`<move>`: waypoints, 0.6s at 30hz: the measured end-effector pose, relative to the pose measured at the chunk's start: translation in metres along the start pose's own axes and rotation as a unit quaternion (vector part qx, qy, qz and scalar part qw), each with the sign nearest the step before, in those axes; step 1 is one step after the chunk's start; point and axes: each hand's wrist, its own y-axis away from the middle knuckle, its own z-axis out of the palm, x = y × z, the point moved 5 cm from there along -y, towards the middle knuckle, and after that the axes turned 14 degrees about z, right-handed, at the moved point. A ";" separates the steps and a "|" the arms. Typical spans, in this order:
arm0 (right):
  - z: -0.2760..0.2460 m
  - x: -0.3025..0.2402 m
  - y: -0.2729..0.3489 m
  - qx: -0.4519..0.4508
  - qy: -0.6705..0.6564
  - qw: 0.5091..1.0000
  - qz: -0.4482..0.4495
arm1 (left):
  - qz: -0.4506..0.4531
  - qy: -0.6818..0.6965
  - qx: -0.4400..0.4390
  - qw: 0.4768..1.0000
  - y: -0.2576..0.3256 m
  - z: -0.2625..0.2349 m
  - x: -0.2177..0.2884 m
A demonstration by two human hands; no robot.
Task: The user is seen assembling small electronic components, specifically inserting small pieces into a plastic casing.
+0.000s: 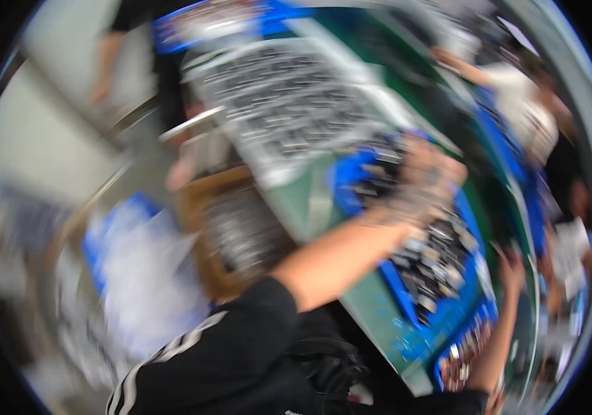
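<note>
The whole picture is smeared by motion. My left hand point(429, 173) reaches over a blue tray point(401, 294) full of small black and silvery parts point(434, 266). Its back is toward me; the fingers are too blurred to show whether they grip a part. Farther right, my right hand point(510, 268) stretches out over a dark green surface beside the tray. Its fingers look extended and apart, with nothing visible in them.
A white sheet with rows of dark pieces point(289, 97) lies beyond the tray on the green table point(365, 270). At left are a cardboard box point(196, 235) and a blue container of white plastic point(144, 277). Another blue tray point(441, 370) sits nearer. Other people point(521, 111) work across and at upper left.
</note>
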 end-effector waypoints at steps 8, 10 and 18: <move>-0.059 -0.046 0.162 0.038 0.040 0.997 -0.050 | 0.059 0.106 0.128 0.984 -0.027 0.009 0.014; -0.063 -0.029 0.176 0.031 0.045 0.998 -0.029 | 0.095 0.143 0.163 0.972 -0.025 0.005 0.014; -0.080 0.031 0.197 0.005 0.020 0.999 0.030 | -0.116 0.674 -0.069 0.726 -0.009 0.033 0.081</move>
